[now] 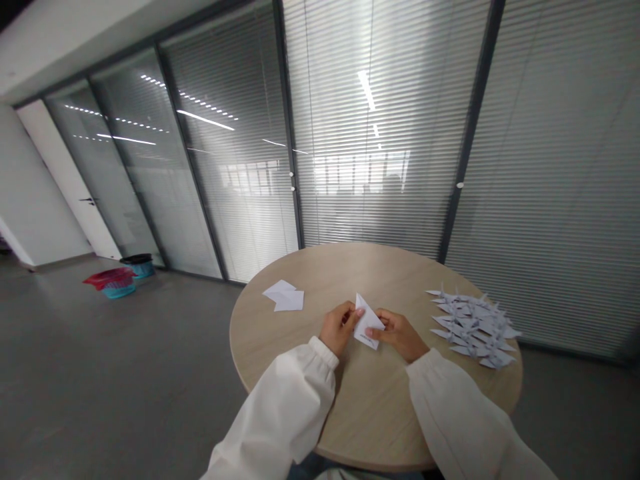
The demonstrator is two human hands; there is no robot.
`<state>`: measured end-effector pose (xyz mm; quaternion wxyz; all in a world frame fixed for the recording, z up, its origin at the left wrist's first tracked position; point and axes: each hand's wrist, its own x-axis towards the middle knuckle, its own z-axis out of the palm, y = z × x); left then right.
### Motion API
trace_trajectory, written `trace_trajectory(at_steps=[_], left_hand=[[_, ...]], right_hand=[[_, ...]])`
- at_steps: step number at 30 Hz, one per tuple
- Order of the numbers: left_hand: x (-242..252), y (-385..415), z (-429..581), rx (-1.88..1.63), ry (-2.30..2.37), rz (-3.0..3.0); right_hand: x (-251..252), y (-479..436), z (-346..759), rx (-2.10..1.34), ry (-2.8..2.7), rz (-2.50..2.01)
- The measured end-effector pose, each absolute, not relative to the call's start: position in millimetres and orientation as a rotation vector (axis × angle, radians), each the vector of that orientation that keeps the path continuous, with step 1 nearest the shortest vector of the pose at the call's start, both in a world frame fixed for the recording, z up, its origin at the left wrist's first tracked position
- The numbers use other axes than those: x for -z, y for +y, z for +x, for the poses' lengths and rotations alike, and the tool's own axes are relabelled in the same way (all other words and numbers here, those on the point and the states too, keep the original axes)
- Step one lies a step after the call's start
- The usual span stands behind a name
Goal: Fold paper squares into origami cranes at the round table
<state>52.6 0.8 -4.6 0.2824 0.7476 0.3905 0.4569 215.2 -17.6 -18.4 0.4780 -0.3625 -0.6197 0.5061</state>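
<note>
A folded piece of white paper [369, 323], pointed at the top and with a small dark mark near its lower edge, is held between both hands above the round wooden table [360, 400]. My left hand [341, 325] pinches its left edge, thumb on the front face. On the right side, my right hand [399, 332] grips the paper with the thumb across its front and the fingers behind. Flat white paper sheets [289, 300] overlap on the table's left part. Many folded paper cranes [475, 327] lie crowded together at the right edge.
Beyond the table stands a glass partition with blinds [370, 133] and dark frames. On the grey floor at the left are a bin with a red liner [113, 281] and a bin with a black liner [140, 265], near a white door [70, 180].
</note>
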Motion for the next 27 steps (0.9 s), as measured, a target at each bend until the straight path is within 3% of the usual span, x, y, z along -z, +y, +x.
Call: trace_trajectory(at_steps=[27], left_hand=[[6.3, 3.2, 51.4, -1.334, 0.982, 1.802]], right_hand=[[25.3, -15.4, 215.6, -1.318, -1.633, -0.828]])
